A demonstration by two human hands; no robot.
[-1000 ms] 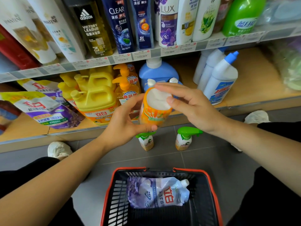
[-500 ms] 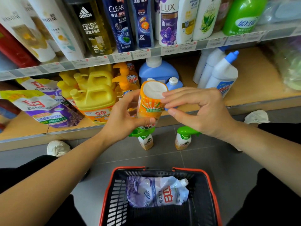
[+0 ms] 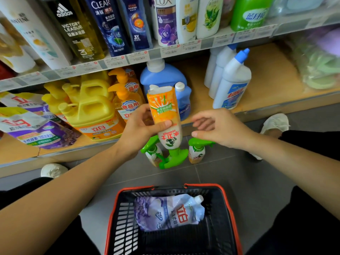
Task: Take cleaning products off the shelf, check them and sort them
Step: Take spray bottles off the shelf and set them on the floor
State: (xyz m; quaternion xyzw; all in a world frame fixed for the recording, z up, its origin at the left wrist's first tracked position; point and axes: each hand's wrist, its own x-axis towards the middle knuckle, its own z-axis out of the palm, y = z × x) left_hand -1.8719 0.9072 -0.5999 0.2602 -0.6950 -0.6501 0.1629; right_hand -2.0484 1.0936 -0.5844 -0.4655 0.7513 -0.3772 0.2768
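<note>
Left hand (image 3: 139, 126) grips spray bottle (image 3: 163, 109) mid-body, upside down, green trigger head at bottom, frame centre, in front of lower shelf (image 3: 266, 85). Right hand (image 3: 220, 127) relaxed, fingers spread, just right of bottle, not touching. Basket (image 3: 125, 227) bottom centre, purple pouch (image 3: 171, 212) inside. Two sprayers (image 3: 196, 151) on floor (image 3: 230, 172) behind.

Even, soft store light from above, no hard shadows. The upper shelf (image 3: 154, 54) shades the yellow jugs (image 3: 92, 109) beneath it; faint sheen on the green bottle (image 3: 250, 8). Print on the spray bottle (image 3: 162, 107) at centre reads sharp. Wide-angle bending curves the shelf edge; price tags (image 3: 117, 60) and bagged goods (image 3: 318, 67) at far right are smeared, soft.
</note>
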